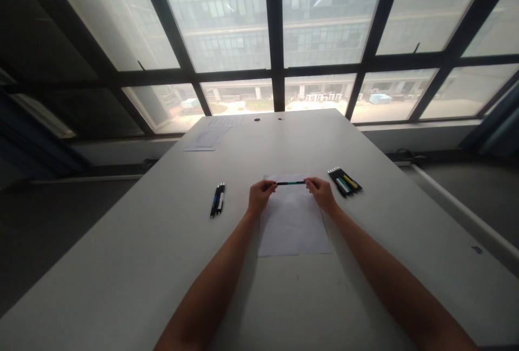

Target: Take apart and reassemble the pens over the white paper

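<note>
A slim black pen with a green section (291, 183) stretches sideways between my two hands. My left hand (260, 195) pinches its left end, and my right hand (321, 192) pinches the right end. Beneath them, a sheet of white paper (294, 226) lies on the table, its near edge toward me. To the left of my left hand rests a small group of black pens (218, 200), with blue and white parts. Right of my right hand, several black pens (345, 181) lie side by side, showing white, green and yellow parts.
The white table (162, 253) reaches away toward large windows with dark frames (278, 32). Papers (206, 138) lie at its far left. Two small dark items, one round (257, 119), sit near the far edge. A small dark piece (477, 250) lies near the right edge.
</note>
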Motion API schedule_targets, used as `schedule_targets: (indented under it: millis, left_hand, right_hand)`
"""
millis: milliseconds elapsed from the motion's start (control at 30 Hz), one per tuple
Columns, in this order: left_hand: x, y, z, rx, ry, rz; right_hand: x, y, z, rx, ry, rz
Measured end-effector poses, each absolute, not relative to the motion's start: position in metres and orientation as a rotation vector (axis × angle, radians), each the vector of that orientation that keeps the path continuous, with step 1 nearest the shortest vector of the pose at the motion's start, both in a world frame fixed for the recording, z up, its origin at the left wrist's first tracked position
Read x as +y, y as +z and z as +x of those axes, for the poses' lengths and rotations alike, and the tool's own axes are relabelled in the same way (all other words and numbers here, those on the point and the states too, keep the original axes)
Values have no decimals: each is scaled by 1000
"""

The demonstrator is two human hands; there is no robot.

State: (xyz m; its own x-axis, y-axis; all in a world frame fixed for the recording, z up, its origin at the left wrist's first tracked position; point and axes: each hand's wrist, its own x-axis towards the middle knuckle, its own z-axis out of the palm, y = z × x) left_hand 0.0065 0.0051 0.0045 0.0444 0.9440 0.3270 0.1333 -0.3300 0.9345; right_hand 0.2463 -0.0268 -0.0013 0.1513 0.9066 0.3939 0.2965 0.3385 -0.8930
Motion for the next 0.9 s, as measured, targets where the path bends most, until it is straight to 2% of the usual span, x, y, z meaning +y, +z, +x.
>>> schedule_targets:
  millis: [533,900]
  left_hand:
    - [-3,12,8,1160,1241,1805]
    - [-1,7,7,1099,1226,1731]
  right_hand:
    - [-32,-2,241,-1583,566,-1255]
    - [-33,-2,241,-1645,573,-1222]
